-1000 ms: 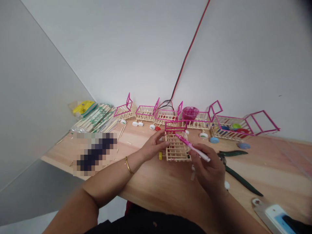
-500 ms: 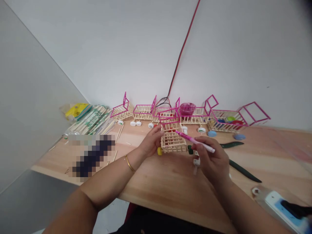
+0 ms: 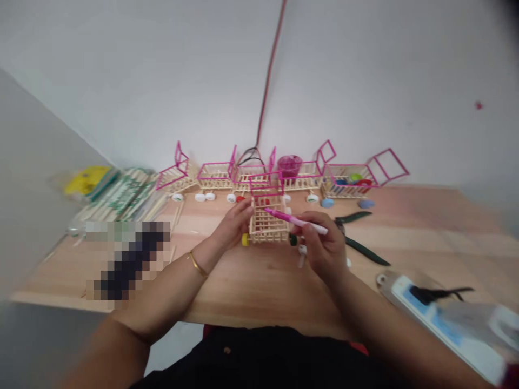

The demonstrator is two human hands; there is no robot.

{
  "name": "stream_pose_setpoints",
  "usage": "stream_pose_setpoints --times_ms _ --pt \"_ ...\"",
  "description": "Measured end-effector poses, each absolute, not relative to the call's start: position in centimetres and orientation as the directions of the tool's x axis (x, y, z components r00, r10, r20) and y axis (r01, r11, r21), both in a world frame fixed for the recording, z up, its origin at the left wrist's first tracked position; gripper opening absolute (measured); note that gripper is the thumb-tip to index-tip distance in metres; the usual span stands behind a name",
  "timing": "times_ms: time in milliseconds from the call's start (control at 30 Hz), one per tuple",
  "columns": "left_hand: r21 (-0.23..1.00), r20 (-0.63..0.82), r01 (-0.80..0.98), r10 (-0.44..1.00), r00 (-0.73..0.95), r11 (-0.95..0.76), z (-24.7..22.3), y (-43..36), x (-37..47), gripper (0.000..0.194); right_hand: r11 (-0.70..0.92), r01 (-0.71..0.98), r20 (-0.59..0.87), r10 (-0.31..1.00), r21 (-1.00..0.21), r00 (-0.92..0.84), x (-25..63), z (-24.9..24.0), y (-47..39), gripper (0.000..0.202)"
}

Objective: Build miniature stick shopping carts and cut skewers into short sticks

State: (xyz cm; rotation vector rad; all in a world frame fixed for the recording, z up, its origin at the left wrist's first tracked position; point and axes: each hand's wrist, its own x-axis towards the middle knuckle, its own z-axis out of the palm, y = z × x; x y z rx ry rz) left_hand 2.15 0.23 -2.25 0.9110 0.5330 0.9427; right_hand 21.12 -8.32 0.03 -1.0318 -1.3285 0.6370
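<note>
Our left hand (image 3: 232, 226) gripping a stick cart (image 3: 269, 233) at its 9 o'clock side, right hand (image 3: 324, 243) gripping a pink-and-white pen-like tool (image 3: 298, 221), 5 similar carts (image 3: 346, 181) toward 12 o'clock.

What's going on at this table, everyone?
A person's left hand steadies a small stick cart with a pink-edged top. The right hand holds a pink-and-white brush or pen, its tip over the cart. Behind, similar carts line the wall beside a pink-stained cup.
</note>
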Motion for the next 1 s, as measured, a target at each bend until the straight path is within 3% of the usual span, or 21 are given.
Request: stream_pose_setpoints --times_ms 500,800,1000 --pt "0.893 -0.047 -0.375 0.881 0.471 0.248 -1.6 0.0 2.5 0.048 0.479 0.075 0.485 0.862 -0.874 0.148 20.9 1.6 -8.3 0.018" --pt "0.883 -0.021 -0.39 0.853 0.521 0.26 -2.5 0.2 2.3 0.053 0.436 0.092 0.443 0.893 -0.895 0.078 22.0 1.5 -8.2 0.019" --pt "0.869 -0.043 -0.402 0.853 0.521 0.289 -2.6 0.0 2.3 0.054 0.379 0.111 0.391 0.911 -0.919 0.131 24.5 1.2 -7.9 0.019"
